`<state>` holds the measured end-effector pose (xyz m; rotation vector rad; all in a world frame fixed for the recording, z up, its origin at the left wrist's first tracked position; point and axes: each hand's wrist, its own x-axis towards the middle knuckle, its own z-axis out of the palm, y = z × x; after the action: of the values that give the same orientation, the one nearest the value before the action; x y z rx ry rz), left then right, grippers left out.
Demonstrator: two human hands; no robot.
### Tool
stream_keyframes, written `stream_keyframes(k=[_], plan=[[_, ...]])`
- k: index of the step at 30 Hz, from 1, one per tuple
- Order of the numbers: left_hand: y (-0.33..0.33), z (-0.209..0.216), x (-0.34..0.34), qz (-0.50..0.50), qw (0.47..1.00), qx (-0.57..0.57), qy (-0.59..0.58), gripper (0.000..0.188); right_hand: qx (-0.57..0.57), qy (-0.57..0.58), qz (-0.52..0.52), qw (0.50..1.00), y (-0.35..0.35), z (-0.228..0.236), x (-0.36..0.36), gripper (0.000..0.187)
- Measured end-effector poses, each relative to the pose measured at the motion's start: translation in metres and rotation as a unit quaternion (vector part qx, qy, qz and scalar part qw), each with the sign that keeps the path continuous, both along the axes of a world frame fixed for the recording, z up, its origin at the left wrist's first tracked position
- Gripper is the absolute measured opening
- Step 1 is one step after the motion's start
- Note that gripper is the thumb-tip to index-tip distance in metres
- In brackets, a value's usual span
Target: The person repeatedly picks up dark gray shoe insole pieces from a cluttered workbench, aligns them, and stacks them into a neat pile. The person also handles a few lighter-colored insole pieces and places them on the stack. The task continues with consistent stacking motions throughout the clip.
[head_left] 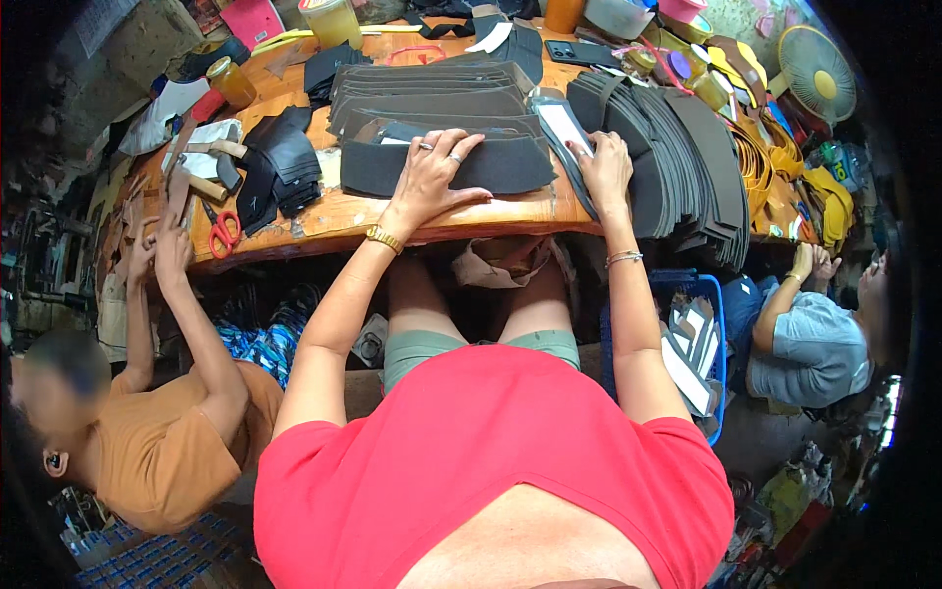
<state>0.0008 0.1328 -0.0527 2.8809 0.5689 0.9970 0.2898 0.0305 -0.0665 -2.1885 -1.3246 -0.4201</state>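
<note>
My left hand point(432, 182) lies with thumb and fingers spread on a dark grey curved panel point(520, 169) at the table's front edge. A small white patch shows just behind that panel, beside my fingers. To the right, my right hand point(605, 172) is closed on the edge of a long dark piece with a white strip point(563, 126) on it; its fingertips are partly hidden. Behind my left hand, similar dark panels point(432, 80) lie overlapped in rows. Next to my right hand, a thick fanned stack of dark panels point(677, 162) reaches over the table edge.
Red-handled scissors point(225, 234) and black cut pieces point(285, 162) lie left on the wooden table point(324, 218). Jars, a phone point(581, 53) and a fan point(816, 74) stand or lie farther back. A blue basket point(721, 363) holds strips below. Co-workers sit on both sides.
</note>
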Motion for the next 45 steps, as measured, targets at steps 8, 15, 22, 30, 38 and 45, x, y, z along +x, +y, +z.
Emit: stream_keyframes(k=[8, 15, 22, 30, 38, 45], plan=[[0.004, -0.002, 0.0, -0.051, 0.997, 0.024, -0.049, 0.045, 0.113, 0.008, 0.048, 0.992, 0.002, 0.001, -0.009, 0.03], [0.016, 0.011, -0.023, -0.026, 0.955, -0.138, -0.263, 0.017, 0.266, 0.24, 0.152, 0.921, 0.003, 0.017, 0.022, 0.009], [0.015, 0.061, -0.117, -0.238, 0.657, -0.379, -0.607, 0.03, 0.199, 0.324, 0.39, 0.839, 0.0, 0.087, -0.049, 0.006], [-0.021, 0.071, -0.15, -0.478, 0.458, -0.502, -0.557, 0.08, 0.069, 0.102, 0.466, 0.876, 0.052, 0.023, -0.131, 0.01], [-0.07, 0.057, -0.078, -0.422, 0.504, -0.529, -0.537, 0.115, 0.151, 0.02, 0.379, 0.913, 0.032, 0.031, -0.138, 0.022], [-0.078, 0.056, -0.032, -0.387, 0.439, -0.621, -0.521, 0.095, 0.017, 0.493, 0.488, 0.72, -0.042, 0.035, -0.143, 0.048]])
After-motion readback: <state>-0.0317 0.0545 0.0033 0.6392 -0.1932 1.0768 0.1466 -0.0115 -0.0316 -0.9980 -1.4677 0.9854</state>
